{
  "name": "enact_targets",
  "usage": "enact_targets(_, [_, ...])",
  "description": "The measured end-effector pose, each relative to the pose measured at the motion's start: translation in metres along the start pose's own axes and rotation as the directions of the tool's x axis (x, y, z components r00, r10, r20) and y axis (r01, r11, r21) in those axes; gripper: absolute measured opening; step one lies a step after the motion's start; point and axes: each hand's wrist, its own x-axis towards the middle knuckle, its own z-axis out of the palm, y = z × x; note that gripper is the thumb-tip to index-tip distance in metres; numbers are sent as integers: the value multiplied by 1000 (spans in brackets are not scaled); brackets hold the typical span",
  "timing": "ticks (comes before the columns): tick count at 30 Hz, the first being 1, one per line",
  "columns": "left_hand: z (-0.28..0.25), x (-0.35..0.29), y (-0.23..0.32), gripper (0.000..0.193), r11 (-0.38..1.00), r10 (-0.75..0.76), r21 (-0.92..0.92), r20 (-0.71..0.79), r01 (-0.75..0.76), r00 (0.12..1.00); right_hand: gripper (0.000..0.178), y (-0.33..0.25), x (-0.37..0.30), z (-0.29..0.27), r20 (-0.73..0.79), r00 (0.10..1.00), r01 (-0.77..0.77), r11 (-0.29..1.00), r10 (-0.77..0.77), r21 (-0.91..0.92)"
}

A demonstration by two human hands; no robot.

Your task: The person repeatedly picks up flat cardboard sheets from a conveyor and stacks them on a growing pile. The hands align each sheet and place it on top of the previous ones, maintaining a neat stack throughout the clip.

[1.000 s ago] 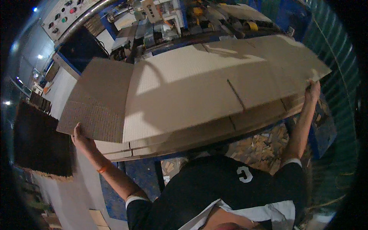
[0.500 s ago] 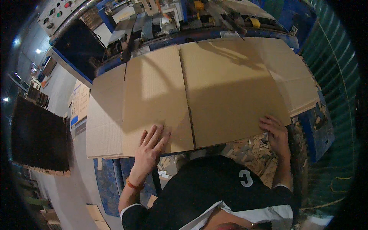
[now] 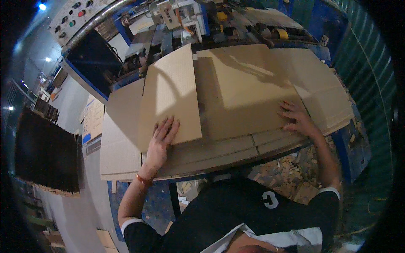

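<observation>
A brown cardboard sheet lies across a stack of flat cardboard in front of me. Its left panel looks raised at the far edge, split by a slot from the wider right panel. On the lower part of the left panel my left hand rests palm down, fingers stretched out. My right hand is spread over the near right corner of the right panel. Both hands touch the sheet from above, and neither is wrapped round it.
A blue machine with rollers stands right behind the stack. Its button panel is at the far left. A dark stack of sheets stands on the floor at left. Cardboard scraps litter the floor; a green corrugated wall rises at right.
The sheet has slid away from me toward the machine, both hands moving with it. Its left panel has lifted at the far side, and the sheets below now show along the near edge.
</observation>
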Motion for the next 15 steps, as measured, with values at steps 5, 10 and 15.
enact_targets(5, [23, 52, -51, 65, 998, 25, -60, -173, -36, 985, 54, 22, 61, -4, -96, 987, 99, 957, -129, -274])
enact_targets(10, [49, 99, -71, 58, 1000, 2, 6, -268, -1, 963, 51, 36, 111, -13, -193, 980, -8, 959, -48, -282])
enact_targets(15, [61, 155, -87, 50, 965, -49, 242, -212, 101, 976, 42, 53, 148, -12, -330, 936, -208, 949, 123, -235])
